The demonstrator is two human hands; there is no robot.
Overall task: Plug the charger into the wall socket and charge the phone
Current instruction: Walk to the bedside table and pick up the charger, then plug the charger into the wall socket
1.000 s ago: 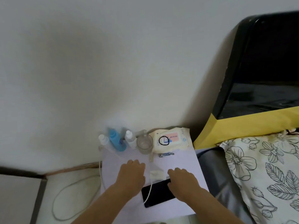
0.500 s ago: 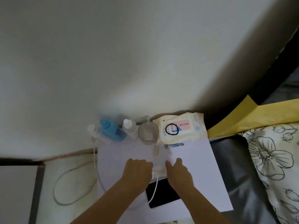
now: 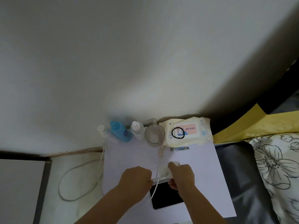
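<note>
Small white bedside table (image 3: 202, 172) against a plain pale wall (image 3: 129, 54); bed on the right with a floral pillow (image 3: 278, 167) and yellow sheet edge (image 3: 252, 126). Pale floor on the left with a loop of white cord (image 3: 76, 183) lying on it.

Along the table's back edge: small white bottle (image 3: 102, 130), blue bottle (image 3: 119, 131) (label too blurred to read), another white bottle (image 3: 137, 130), clear glass cup (image 3: 154, 135), wet wipes pack (image 3: 186, 133) with a pink label, print unreadable, and a black hair tie (image 3: 178, 132) lying on it. Metal nail clipper (image 3: 179, 149) just in front of the pack.

Phone (image 3: 165, 196) lies flat, dark screen up, near the table's front edge. Left hand (image 3: 135, 181) is closed, pinching the white cable (image 3: 155, 180) just above the phone's top edge. Right hand (image 3: 182, 175) is clamped on the white charger (image 3: 165, 171), held just beyond the phone's top. Hands close together, not touching.
</note>
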